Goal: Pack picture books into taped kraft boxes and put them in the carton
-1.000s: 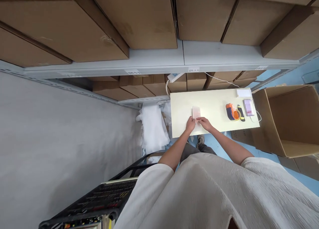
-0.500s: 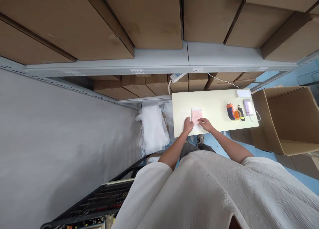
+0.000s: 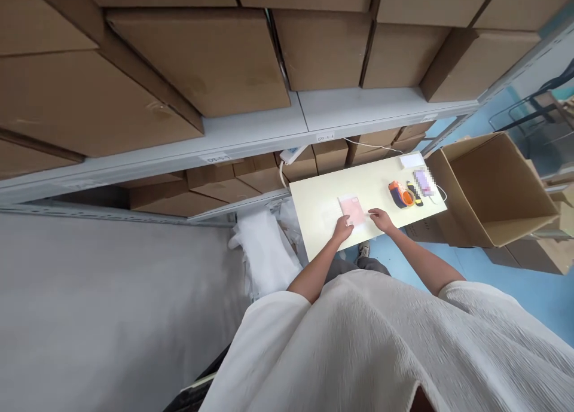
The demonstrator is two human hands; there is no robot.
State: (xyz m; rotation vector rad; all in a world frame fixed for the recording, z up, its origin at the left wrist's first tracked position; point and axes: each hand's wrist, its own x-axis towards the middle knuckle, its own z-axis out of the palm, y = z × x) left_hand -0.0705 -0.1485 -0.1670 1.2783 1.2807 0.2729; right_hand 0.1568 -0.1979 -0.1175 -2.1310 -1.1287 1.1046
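A flat pink packet (image 3: 353, 207) with pale edges lies on the cream tabletop (image 3: 314, 214). My left hand (image 3: 343, 229) grips its lower left corner, the thumb resting on top. Just right of the packet, my right hand (image 3: 382, 220) is apart from it, with thumb and fingers pinched together. A small whitish strip (image 3: 370, 213) shows at those fingertips; its kind is too small to tell. Farther right lie an orange and dark blue tape dispenser (image 3: 400, 195) and a yellow and black cutter (image 3: 415, 194).
A pixelated purple object (image 3: 423, 182) and a white box (image 3: 411, 160) lie at the table's right end, beside a large open carton (image 3: 475, 188). Shelving (image 3: 260, 128) with cardboard boxes runs behind. White plastic sheets (image 3: 268, 244) are piled left; a power strip (image 3: 293, 154) hangs behind.
My right hand has moved off the packet to its right, a small whitish strip now at its fingertips. My left hand stays on the packet. The view has turned and shifted right.
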